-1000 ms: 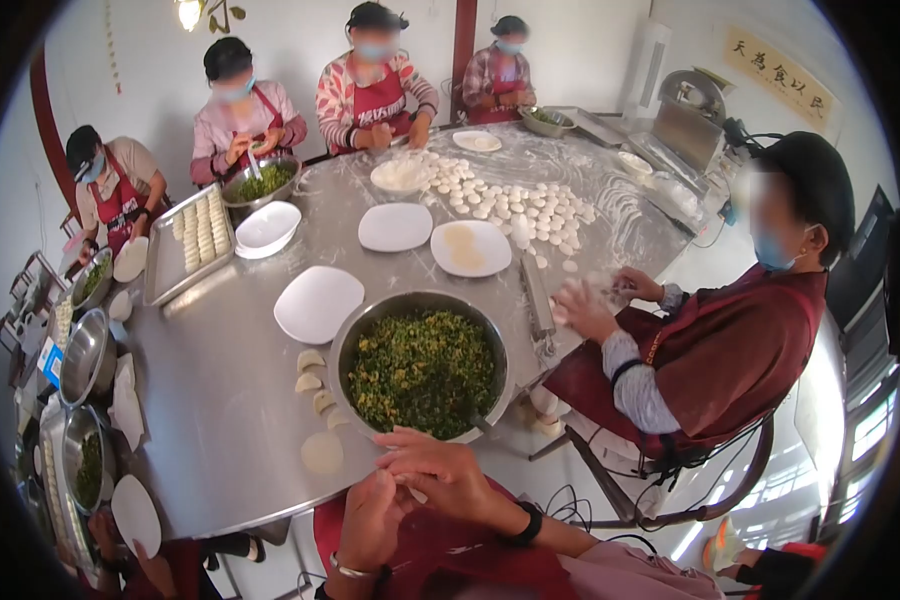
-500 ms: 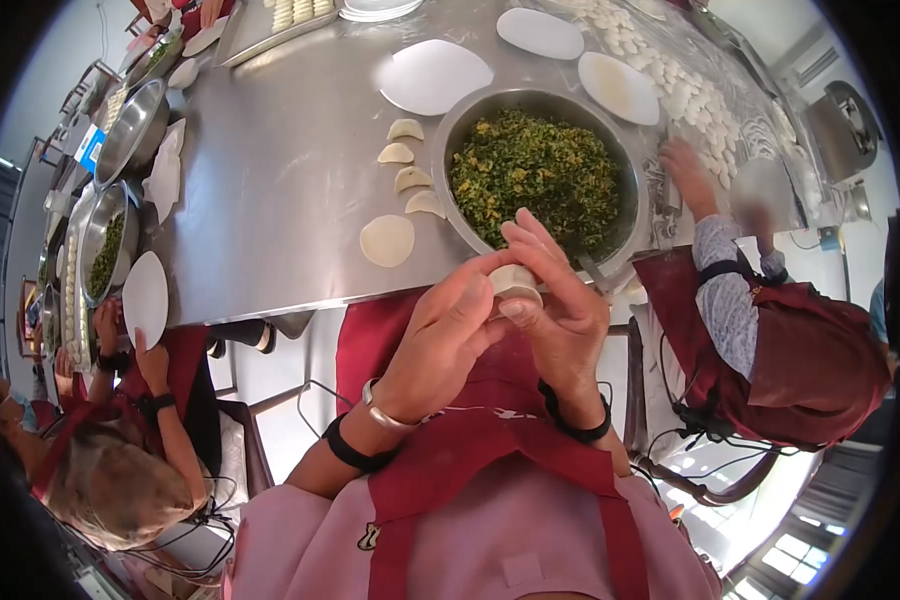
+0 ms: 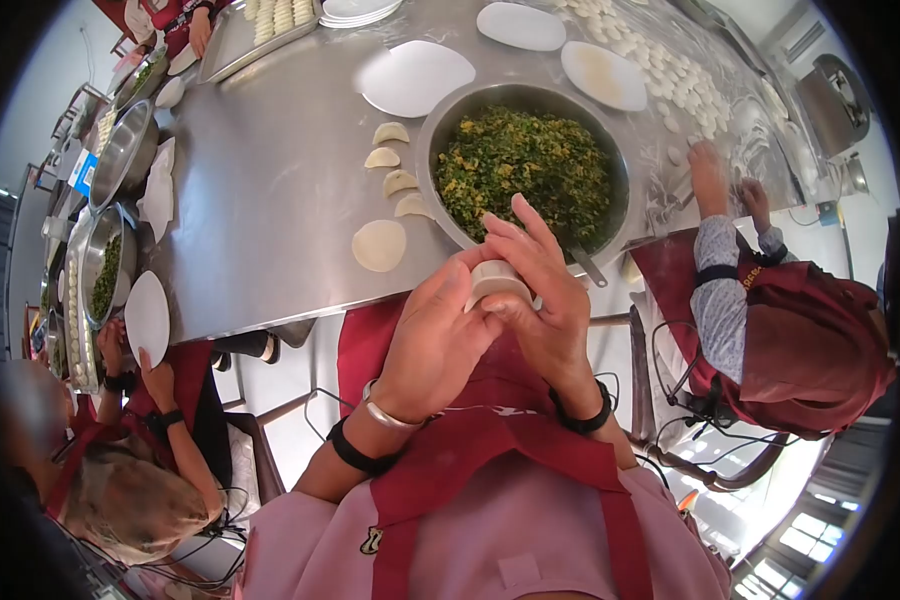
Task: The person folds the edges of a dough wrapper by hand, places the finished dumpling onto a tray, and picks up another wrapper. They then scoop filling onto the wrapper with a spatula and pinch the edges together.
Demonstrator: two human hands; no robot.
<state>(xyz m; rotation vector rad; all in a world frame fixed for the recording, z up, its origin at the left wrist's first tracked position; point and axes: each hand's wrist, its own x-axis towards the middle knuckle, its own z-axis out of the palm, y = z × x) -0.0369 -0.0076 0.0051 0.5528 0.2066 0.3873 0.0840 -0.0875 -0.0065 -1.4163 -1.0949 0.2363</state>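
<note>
Between my two hands is a pale dumpling (image 3: 497,281), its dough edge toward me and its far side hidden by my fingers. My left hand (image 3: 440,335) presses its left end with thumb and fingers. From the right, my right hand (image 3: 545,300) pinches it by the thumb, while its other fingers reach up over the bowl's near rim. Just beyond stands a large metal bowl (image 3: 625,190) of chopped green and yellow filling (image 3: 520,165), with a metal utensil handle (image 3: 588,267) at its edge. Left of the bowl lie a round wrapper (image 3: 379,246) and several folded dumplings (image 3: 400,182).
White plates (image 3: 417,78) stand behind the bowl. At right, a co-worker's hand (image 3: 708,178) works by many floured dough pieces (image 3: 670,75). At left, another person holds a white plate (image 3: 148,318) near metal bowls (image 3: 125,150). A tray of dumplings (image 3: 270,35) sits at the far left.
My hands stay around the dumpling, which shows more of its pale side now. My view has shifted slightly. The right co-worker's hand has moved a little along the table.
</note>
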